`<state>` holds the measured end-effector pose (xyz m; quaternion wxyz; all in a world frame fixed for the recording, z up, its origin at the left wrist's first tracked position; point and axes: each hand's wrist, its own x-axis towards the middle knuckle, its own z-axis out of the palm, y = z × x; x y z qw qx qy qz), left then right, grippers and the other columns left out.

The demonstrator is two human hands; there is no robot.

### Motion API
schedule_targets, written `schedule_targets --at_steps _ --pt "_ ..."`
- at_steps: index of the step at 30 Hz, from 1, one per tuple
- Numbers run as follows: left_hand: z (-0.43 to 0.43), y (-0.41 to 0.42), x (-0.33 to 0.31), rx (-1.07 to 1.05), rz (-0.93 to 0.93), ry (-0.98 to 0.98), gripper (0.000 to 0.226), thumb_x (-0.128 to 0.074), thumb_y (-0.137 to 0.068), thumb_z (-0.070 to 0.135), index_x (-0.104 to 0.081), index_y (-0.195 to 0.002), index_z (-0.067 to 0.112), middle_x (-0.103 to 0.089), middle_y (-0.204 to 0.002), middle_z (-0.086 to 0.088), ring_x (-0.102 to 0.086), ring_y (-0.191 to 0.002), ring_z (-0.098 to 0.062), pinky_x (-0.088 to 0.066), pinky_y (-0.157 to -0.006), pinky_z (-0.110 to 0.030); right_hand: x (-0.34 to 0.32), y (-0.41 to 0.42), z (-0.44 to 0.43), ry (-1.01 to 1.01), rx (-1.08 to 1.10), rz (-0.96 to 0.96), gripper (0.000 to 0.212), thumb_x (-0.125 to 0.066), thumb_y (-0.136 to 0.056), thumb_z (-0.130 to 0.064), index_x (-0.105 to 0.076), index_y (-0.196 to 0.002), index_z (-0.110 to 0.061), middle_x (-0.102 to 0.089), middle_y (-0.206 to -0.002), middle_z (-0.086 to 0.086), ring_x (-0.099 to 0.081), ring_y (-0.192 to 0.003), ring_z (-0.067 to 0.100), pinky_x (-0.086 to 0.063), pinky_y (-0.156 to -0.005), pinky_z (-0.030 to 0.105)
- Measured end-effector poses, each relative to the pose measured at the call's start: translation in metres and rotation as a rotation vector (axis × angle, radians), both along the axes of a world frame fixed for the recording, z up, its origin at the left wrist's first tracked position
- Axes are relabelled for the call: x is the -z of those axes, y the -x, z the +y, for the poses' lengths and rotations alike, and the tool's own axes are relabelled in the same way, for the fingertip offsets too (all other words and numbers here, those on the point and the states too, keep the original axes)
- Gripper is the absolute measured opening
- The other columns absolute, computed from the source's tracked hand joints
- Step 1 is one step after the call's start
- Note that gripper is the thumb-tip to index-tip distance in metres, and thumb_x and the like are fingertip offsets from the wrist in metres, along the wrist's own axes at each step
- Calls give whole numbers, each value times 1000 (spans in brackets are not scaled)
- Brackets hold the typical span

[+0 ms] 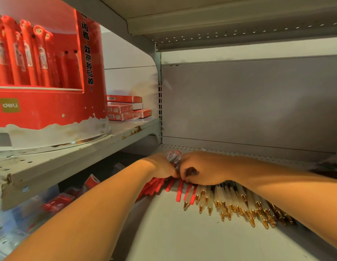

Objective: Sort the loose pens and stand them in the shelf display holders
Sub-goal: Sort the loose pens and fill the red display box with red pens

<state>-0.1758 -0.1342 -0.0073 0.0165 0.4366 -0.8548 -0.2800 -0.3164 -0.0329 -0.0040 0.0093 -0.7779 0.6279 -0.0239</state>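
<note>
While the left hand (162,167) grips seemingly red pens (174,157), holder (51,113) reads "deli".

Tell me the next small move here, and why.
Probably lift the red pen bunch clear of the pile: left hand and right hand both grip it, while loose red pens and gold-tipped pens lie flat on the shelf beneath.

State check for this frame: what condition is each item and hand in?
Left hand: grips pen bundle.
Right hand: curled beside bundle, grip hidden.
Red pens: lying loose on shelf.
Gold-tipped pens: lying in a row.
Display holder: upright, partly filled.
Red boxes: stacked, closed.
</note>
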Motion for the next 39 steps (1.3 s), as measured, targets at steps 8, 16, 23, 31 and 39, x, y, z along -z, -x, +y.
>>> schedule_targets --at_steps 8,16,23,31,39 --pt "7 12 7 19 2 10 47 -79 -73 56 -65 -97 18 -72 -91 -5 -68 -76 -18 -54 -68 -27 -5 12 29 -75 109 -155 31 -47 -96 -16 -67 -89 -38 -59 -111 -15 -53 -109 0 -40 -105 34" --pt "18 22 5 43 -51 90 42 -83 -71 51 -59 -87 20 -67 -86 -1 -63 -71 -15 -51 -66 -25 -4 9 29 -59 106 -104 14 -52 -97 -39 -64 -90 -36 -60 -101 -13 -56 -96 5 -48 -91 35" --pt "14 14 -2 62 -179 152 33 -74 -82 36 -69 -103 10 -75 -96 -9 -70 -77 -21 -58 -83 -31 -7 -8 18 -137 147 -20 11 -55 -95 -30 -65 -99 -29 -56 -85 -16 -52 -76 0 -36 -65 20" --pt "8 16 -7 109 -313 199 23 -73 -80 33 -65 -92 15 -67 -84 -4 -64 -71 -18 -53 -74 -27 -19 -48 -2 -294 189 373 20 -52 -93 -16 -66 -80 -9 -59 -78 6 -53 -76 19 -44 -67 28" --pt "-1 8 -3 68 -255 139 19 -72 -80 26 -64 -94 15 -68 -85 -4 -63 -70 -16 -51 -68 -24 -8 -46 -9 -80 403 74 26 -64 -82 -33 -46 -66 -24 -51 -66 -2 -48 -62 12 -40 -61 29"
